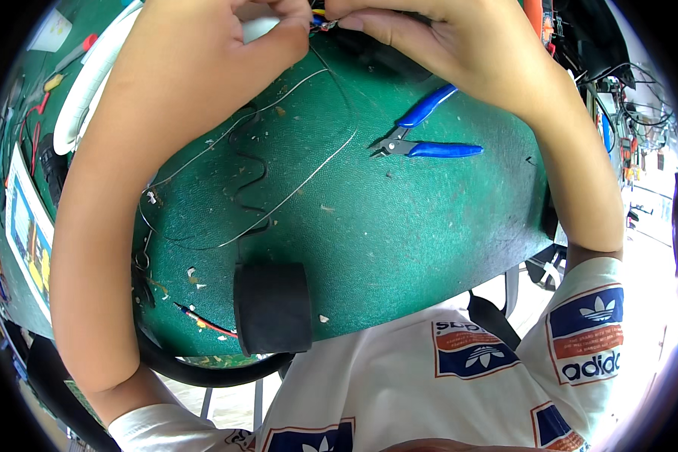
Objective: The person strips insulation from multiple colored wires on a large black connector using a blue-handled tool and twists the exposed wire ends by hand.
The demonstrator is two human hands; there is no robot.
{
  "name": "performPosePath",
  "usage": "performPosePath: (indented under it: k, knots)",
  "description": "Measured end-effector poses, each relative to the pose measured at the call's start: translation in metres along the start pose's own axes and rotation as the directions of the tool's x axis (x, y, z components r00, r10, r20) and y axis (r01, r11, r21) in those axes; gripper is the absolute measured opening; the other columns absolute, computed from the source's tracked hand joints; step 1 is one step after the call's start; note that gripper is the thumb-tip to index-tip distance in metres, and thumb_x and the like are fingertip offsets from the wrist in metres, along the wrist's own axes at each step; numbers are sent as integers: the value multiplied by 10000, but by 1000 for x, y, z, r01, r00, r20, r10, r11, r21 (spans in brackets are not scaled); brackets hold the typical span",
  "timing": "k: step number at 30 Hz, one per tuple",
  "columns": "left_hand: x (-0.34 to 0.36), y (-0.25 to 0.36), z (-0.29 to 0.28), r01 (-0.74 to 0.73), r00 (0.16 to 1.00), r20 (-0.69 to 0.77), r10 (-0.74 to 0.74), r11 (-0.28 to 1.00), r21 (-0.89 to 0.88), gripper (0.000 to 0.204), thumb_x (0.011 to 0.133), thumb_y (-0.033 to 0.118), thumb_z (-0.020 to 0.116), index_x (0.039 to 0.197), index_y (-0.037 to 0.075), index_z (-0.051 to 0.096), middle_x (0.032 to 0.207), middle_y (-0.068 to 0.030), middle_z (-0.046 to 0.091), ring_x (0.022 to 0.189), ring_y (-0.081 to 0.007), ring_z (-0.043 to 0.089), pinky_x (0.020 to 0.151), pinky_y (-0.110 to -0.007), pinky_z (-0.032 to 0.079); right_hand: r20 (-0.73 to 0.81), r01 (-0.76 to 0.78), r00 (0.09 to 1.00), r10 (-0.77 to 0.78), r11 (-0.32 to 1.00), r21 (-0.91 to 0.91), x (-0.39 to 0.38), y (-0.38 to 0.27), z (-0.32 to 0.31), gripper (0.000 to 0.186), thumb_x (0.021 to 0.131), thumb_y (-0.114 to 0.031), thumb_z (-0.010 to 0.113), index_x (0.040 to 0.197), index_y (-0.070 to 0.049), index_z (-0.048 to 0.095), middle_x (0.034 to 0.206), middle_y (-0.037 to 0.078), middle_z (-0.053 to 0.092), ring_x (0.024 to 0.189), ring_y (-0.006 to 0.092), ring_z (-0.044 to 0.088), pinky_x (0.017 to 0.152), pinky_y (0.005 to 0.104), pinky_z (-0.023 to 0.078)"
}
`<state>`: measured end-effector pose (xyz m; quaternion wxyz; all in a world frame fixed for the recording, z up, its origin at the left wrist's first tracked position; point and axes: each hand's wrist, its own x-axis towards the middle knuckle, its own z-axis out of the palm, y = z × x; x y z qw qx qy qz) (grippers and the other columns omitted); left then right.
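At the top edge, my left hand [275, 38] and my right hand [437, 38] meet with their fingers pinched together. Between the fingertips show the ends of several thin coloured wires [321, 16], yellow, blue and red among them. Their far ends and most of my fingers are cut off by the frame. Below my right hand, a pair of flush cutters [393, 145] with blue handles lies with its jaws apart. A thin silvery wire [303, 182] loops across the green mat [399, 233] under my left forearm, near a kinked black strand [256, 177].
A black cylinder [273, 309] stands by the mat's near edge, beside a thin red lead [217, 326]. At left are a curved white object [90, 87], a printed sheet [30, 226] and scattered tools. Dark cables [636, 90] crowd the far right. Small scraps dot the mat.
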<state>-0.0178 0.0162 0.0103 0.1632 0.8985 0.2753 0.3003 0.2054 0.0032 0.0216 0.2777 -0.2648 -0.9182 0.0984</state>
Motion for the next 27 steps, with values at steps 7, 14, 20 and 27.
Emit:
performPosePath:
  k: [7,14,20,27]
  knots:
    - [11,-9,-10,176,978,139,-153,970,-170,57,762,-3,733,791,20,690,1299,-237,566,1204,-348,600,945,-367,481,1,65,998,-65,998,8,-2,11,0,150,867,-5,717,1014,-21,695,924,124,644,855,336,638,741,404,516]
    - [4,-29,1,129,982,174,-70,926,-355,85,865,-3,712,949,-5,699,1337,-124,540,1155,-204,577,959,-321,470,-167,53,985,-43,997,56,-8,18,21,174,838,-6,742,1005,-43,710,945,112,649,858,315,635,751,387,519]
    - [2,-44,5,206,960,253,-117,910,-361,72,897,-49,681,968,-35,685,1321,-61,541,1005,-119,627,903,-264,488,-401,-119,914,66,987,-108,-18,0,35,155,804,-11,770,926,-21,675,808,106,630,726,299,629,661,364,516]
    - [2,-55,0,242,936,335,-111,893,-380,55,914,-29,684,967,-25,698,1416,-67,499,1031,-131,642,942,-292,510,-140,-582,786,603,797,164,-29,-49,42,138,855,-59,765,881,-22,635,726,126,683,634,292,692,563,329,516]
